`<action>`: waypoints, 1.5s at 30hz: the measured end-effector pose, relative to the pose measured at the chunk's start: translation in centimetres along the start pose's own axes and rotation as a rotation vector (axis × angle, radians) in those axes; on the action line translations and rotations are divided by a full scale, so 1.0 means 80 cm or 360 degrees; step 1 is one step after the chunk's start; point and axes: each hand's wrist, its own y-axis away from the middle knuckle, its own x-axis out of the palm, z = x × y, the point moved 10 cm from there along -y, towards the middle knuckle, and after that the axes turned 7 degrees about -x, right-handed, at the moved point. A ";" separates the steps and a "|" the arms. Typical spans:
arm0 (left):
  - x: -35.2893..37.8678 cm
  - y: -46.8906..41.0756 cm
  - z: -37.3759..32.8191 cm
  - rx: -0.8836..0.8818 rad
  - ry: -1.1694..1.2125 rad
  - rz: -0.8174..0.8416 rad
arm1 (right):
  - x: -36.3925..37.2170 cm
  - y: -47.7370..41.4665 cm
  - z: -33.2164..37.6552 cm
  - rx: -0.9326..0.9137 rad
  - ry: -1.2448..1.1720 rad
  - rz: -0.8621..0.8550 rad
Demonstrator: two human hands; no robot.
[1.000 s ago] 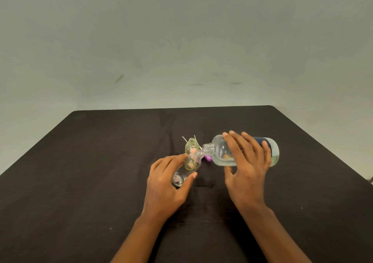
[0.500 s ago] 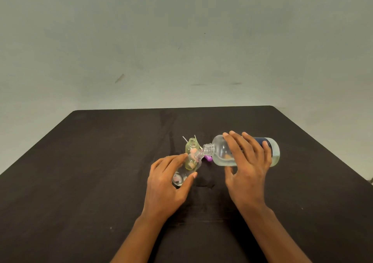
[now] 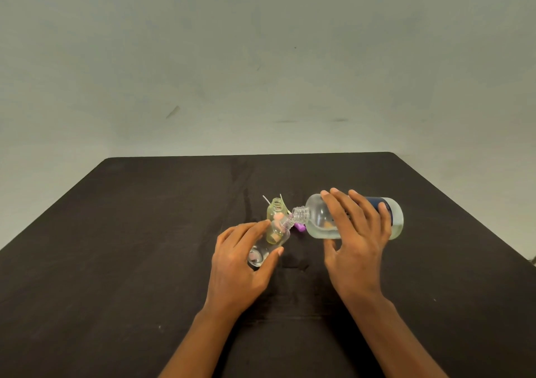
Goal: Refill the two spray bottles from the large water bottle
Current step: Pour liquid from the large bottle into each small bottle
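Observation:
My right hand [image 3: 355, 244] grips the large clear water bottle [image 3: 319, 218], tipped almost flat, its open neck pointing left. My left hand [image 3: 237, 264] holds a small clear spray bottle [image 3: 268, 245] tilted toward it, so the two mouths meet near the table's middle. Water lies low in the large bottle, which carries a dark blue label by its base. A second small bottle [image 3: 275, 208], yellowish and uncapped, stands upright just behind the clear one.
The black table [image 3: 145, 232] has its far edge ahead and a right edge near the picture's side. A purple cap [image 3: 300, 227] lies under the bottle necks. Thin white tubes [image 3: 266, 199] stick up beside the yellowish bottle. A grey wall rises behind.
Almost nothing differs; both hands keep the same grip and the bottles stay mouth to mouth, the large bottle perhaps tipped a touch more.

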 end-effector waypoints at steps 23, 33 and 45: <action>-0.001 -0.002 -0.002 0.0004 0.0017 -0.0009 | -0.001 0.000 -0.001 0.0010 0.0001 0.0001; -0.001 -0.002 -0.002 0.0004 0.0006 -0.0010 | 0.000 0.000 0.000 -0.0007 0.0015 -0.0006; -0.001 -0.001 -0.003 0.0013 -0.0003 -0.0009 | -0.001 0.000 0.000 -0.0006 0.0019 -0.0012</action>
